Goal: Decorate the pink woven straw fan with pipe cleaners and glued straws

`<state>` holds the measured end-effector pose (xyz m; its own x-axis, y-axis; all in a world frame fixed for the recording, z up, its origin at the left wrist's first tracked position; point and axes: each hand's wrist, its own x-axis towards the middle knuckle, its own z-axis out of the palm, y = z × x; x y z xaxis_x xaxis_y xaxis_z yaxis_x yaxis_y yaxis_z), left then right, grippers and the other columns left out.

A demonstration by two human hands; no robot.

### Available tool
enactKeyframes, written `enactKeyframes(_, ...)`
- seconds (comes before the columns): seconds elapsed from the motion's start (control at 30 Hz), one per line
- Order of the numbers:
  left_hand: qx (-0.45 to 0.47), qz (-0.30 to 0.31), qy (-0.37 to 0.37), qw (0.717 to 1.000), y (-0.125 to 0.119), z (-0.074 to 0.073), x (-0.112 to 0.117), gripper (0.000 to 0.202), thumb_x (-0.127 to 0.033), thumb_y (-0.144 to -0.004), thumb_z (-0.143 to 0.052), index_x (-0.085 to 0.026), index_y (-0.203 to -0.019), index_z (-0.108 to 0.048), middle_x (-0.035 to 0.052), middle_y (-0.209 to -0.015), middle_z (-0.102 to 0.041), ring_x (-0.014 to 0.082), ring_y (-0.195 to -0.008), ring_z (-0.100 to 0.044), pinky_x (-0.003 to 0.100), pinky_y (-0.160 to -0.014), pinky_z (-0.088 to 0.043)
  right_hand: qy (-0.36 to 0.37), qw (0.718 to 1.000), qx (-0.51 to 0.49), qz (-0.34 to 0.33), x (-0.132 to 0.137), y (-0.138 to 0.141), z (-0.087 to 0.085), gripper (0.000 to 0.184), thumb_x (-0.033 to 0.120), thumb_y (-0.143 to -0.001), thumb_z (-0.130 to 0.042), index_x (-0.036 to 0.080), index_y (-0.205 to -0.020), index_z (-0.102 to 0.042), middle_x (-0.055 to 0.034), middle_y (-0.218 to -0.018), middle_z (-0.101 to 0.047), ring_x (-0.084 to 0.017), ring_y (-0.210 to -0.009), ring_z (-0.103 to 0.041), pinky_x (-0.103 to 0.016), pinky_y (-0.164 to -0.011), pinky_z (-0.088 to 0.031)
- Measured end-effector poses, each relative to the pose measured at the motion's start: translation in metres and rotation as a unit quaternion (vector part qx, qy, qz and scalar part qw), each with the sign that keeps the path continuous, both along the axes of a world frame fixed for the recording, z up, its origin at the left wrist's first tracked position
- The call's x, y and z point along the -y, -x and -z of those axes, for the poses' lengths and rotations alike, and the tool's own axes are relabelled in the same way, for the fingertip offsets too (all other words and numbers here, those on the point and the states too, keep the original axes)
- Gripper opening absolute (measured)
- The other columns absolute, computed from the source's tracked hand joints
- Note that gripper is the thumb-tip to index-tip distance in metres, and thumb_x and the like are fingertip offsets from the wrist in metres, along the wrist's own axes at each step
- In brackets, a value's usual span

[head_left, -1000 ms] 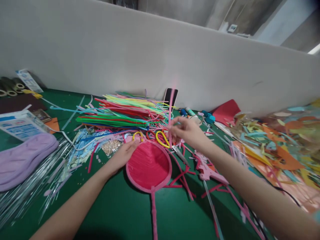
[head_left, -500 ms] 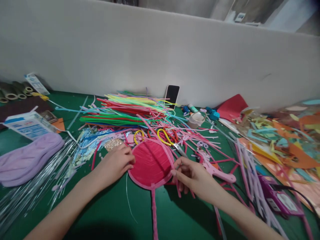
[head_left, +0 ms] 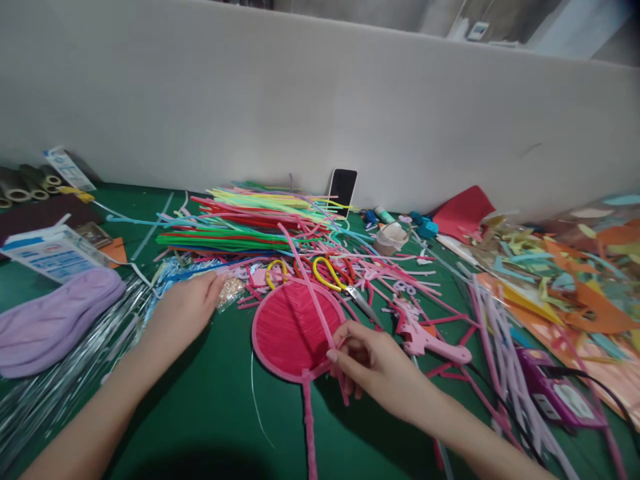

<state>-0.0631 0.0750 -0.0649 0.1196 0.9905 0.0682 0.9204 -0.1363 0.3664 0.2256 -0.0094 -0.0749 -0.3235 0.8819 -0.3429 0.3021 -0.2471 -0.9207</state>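
Note:
A round crimson fan (head_left: 287, 333) with a pink fuzzy rim lies on the green tabletop, its pink wrapped handle (head_left: 309, 427) pointing toward me. My right hand (head_left: 367, 363) pinches a long pink pipe cleaner (head_left: 306, 280), which slants up across the fan's right part. That hand is at the fan's lower right rim. Away to the left, my left hand (head_left: 187, 307) has its fingers bent together beside a small clear packet of gold bits (head_left: 231, 293). Its fingertips are partly hidden, so what they grip, if anything, does not show.
Multicoloured pipe cleaners (head_left: 235, 237) are heaped behind the fan. Yellow-handled scissors (head_left: 327, 273) lie near its top, with a pink glue gun (head_left: 435, 343) to the right. A phone (head_left: 343, 190) leans on the wall. Purple foam pieces (head_left: 60, 320) and silver strips lie left, paper scraps right.
My left hand has let go of the fan's left rim and moved left to the gold packet. My right hand has shifted slightly left with the pink pipe cleaner.

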Motion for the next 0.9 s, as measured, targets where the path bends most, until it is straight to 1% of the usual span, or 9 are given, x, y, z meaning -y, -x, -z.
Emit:
enactKeyframes(0.1,0.199,0.053,0.135,0.969,-0.015,-0.006,0.001,0.041,-0.057,-0.085,-0.049,-0.02,-0.074,-0.061,0.0052,-0.072,-0.064,0.0221,-0.067,-0.06,0.028,-0.057,-0.042,-0.011,1.0,-0.017,0.001,0.003,0.017,0.002,0.022,0.043,-0.093,-0.052,0.023,-0.088,-0.044,0.0039,-0.065,-0.063,-0.01,-0.047,-0.058,-0.02,-0.045,-0.046)
enactKeyframes(0.2,0.431,0.11,0.265,0.856,-0.043,-0.002,0.01,0.05,-0.061,-0.08,-0.06,-0.018,-0.105,-0.062,0.0103,-0.102,-0.071,0.023,-0.084,-0.067,0.029,-0.066,-0.05,-0.052,0.998,0.017,-0.014,0.002,0.039,0.002,0.014,0.036,-0.094,-0.051,0.023,-0.089,-0.048,0.0048,-0.061,-0.06,-0.011,-0.045,-0.056,-0.021,-0.045,-0.044)
enactKeyframes(0.3,0.528,0.074,0.29,0.795,-0.059,0.005,0.013,0.04,-0.051,-0.079,-0.069,-0.015,-0.095,-0.063,0.0087,-0.089,-0.072,0.0196,-0.078,-0.069,0.029,-0.073,-0.053,-0.115,0.988,0.076,-0.067,0.001,0.047,-0.003,0.009,0.031,-0.092,-0.055,0.022,-0.092,-0.056,0.0013,-0.07,-0.066,-0.013,-0.056,-0.062,-0.023,-0.054,-0.046)
enactKeyframes(0.43,0.592,-0.034,0.252,0.765,-0.042,0.007,-0.001,0.024,-0.036,-0.084,-0.067,-0.013,-0.09,-0.063,-0.0009,-0.064,-0.063,0.0059,-0.044,-0.053,0.015,-0.043,-0.041,-0.168,0.965,0.195,-0.054,0.002,-0.001,-0.016,0.021,0.033,-0.093,-0.053,0.023,-0.109,-0.062,-0.005,-0.1,-0.073,-0.019,-0.085,-0.069,-0.029,-0.075,-0.053)
enactKeyframes(0.53,0.606,-0.087,0.207,0.763,-0.022,0.009,-0.014,0.016,-0.03,-0.091,-0.054,-0.014,-0.091,-0.06,-0.0066,-0.054,-0.053,-0.0002,-0.03,-0.03,0.011,-0.033,-0.025,-0.266,0.844,0.464,0.028,0.006,-0.071,-0.012,0.024,0.02,-0.087,-0.052,0.018,-0.108,-0.064,-0.0125,-0.11,-0.07,-0.03,-0.101,-0.065,-0.043,-0.084,-0.052)
enactKeyframes(0.6,0.589,-0.11,0.185,0.779,-0.017,0.013,-0.017,0.017,-0.03,-0.094,-0.048,-0.016,-0.087,-0.056,-0.0076,-0.052,-0.052,-0.0009,-0.027,-0.027,0.01,-0.031,-0.024,-0.289,0.745,0.601,-0.007,0.009,-0.11,0.0,0.026,0.011,-0.078,-0.055,0.013,-0.102,-0.066,-0.0161,-0.109,-0.07,-0.037,-0.104,-0.061,-0.051,-0.088,-0.05)
enactKeyframes(0.67,0.564,-0.119,0.189,0.795,-0.02,0.019,-0.015,0.018,-0.032,-0.093,-0.05,-0.017,-0.084,-0.054,-0.0062,-0.054,-0.056,-0.0001,-0.026,-0.032,0.01,-0.03,-0.025,-0.293,0.692,0.658,-0.047,0.01,-0.135,0.016,0.035,0.004,-0.07,-0.057,0.012,-0.102,-0.067,-0.0173,-0.112,-0.068,-0.038,-0.103,-0.061,-0.051,-0.087,-0.051)
enactKeyframes(0.8,0.487,-0.125,0.246,0.829,-0.031,0.026,-0.007,0.019,-0.033,-0.086,-0.06,-0.016,-0.081,-0.054,0.0004,-0.064,-0.067,0.0098,-0.033,-0.056,0.016,-0.03,-0.04,-0.302,0.705,0.636,-0.087,0.009,-0.148,0.036,0.042,0.004,-0.07,-0.051,0.012,-0.109,-0.062,-0.0166,-0.113,-0.067,-0.029,-0.094,-0.067,-0.04,-0.082,-0.055)
enactKeyframes(0.9,0.453,-0.136,0.252,0.844,-0.032,0.025,-0.004,0.02,-0.036,-0.088,-0.057,-0.017,-0.082,-0.053,-0.0003,-0.065,-0.067,0.0131,-0.036,-0.06,0.02,-0.031,-0.046,-0.33,0.726,0.603,-0.027,0.008,-0.151,0.029,0.036,0.015,-0.078,-0.048,0.013,-0.113,-0.056,-0.0191,-0.114,-0.064,-0.03,-0.092,-0.068,-0.039,-0.073,-0.055)
